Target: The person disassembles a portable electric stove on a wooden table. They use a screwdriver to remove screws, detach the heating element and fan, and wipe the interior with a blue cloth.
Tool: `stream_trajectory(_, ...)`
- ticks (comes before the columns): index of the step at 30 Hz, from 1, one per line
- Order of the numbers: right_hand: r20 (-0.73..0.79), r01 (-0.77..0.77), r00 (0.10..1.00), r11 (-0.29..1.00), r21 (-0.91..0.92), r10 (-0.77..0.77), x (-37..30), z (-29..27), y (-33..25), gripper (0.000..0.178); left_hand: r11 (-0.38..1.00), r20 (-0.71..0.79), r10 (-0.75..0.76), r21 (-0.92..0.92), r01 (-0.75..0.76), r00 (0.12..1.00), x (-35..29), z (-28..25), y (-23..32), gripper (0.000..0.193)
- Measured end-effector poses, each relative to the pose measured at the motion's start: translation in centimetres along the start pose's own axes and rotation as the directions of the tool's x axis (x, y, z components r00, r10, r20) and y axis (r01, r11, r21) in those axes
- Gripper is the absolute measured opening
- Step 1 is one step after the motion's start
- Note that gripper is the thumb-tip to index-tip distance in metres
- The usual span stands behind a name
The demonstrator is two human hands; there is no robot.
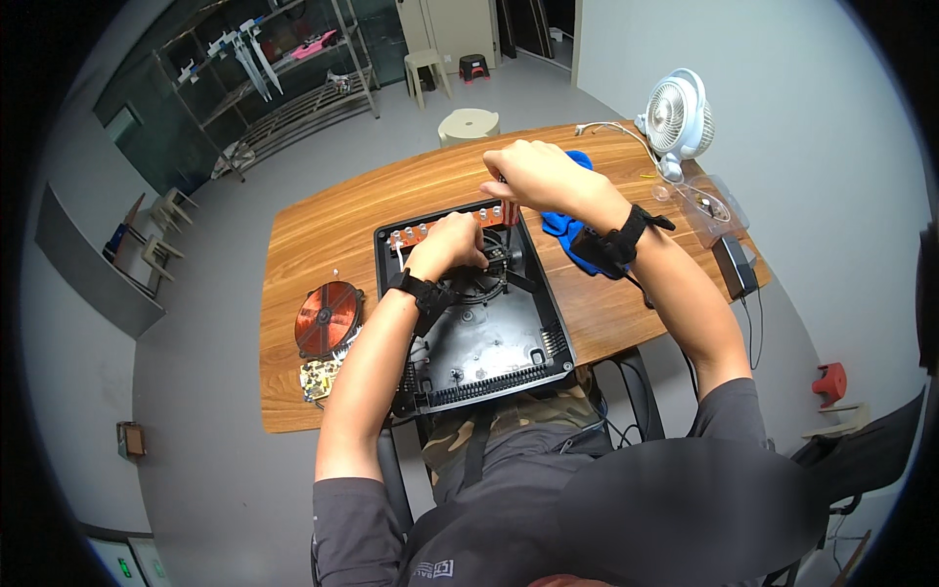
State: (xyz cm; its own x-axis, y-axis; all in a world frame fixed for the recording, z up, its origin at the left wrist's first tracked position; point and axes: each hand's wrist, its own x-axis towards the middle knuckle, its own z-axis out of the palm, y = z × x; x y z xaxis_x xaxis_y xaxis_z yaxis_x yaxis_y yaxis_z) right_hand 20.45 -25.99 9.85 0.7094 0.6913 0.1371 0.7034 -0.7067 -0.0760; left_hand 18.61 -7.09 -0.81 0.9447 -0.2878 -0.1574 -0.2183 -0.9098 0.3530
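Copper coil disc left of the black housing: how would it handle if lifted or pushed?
The copper coil disc lies flat on the wooden table, so it likely slides rather than rolls. Dense windings suggest it is heavy for its size. It looks joined to the small circuit board, which might drag along.

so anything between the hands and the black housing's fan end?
Nothing visible. The left hand already rests on the fan inside the black housing; the right hand is at the housing's far edge, on a tool too small to identify.
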Motion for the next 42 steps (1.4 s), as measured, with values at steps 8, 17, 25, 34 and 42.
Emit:
stream_trajectory(8, -0.207, 0.304, 0.942, 0.933, 0.192, -0.264, 0.0, 1.2, 1.0, 0.024, 0.998, -0.047, 0.057, 0.033, -0.055, 0.997, 0.4, 0.7, -0.7, 0.034)
stream_trajectory(17, -0.216, 0.233, 0.955, 0.963, 0.132, -0.201, 0.2, 1.5, 1.1, 0.026, 0.999, -0.019, 0.032, 0.018, -0.032, 0.999, 0.3, 0.4, -0.5, 0.033)
stream_trajectory(25, -0.063, 0.026, 0.998, 0.999, 0.027, -0.024, 0.0, 0.2, -0.4, 0.02, 1.0, -0.002, 0.0, 0.026, 0.0, 1.0, 0.6, 0.5, -0.6, 0.033)
stream_trajectory(34, -0.253, 0.28, 0.939, 0.944, 0.173, -0.232, -0.4, 1.2, 0.8, 0.02, 1.0, -0.012, -0.015, 0.016, 0.015, 1.0, 0.4, 0.5, -0.7, 0.034)
stream_trajectory(42, -0.205, 0.175, 0.967, 0.977, 0.121, -0.148, -0.2, 1.7, 0.9, 0.022, 1.0, -0.013, 0.005, 0.024, -0.004, 1.0, 0.7, 0.8, -0.9, 0.033)
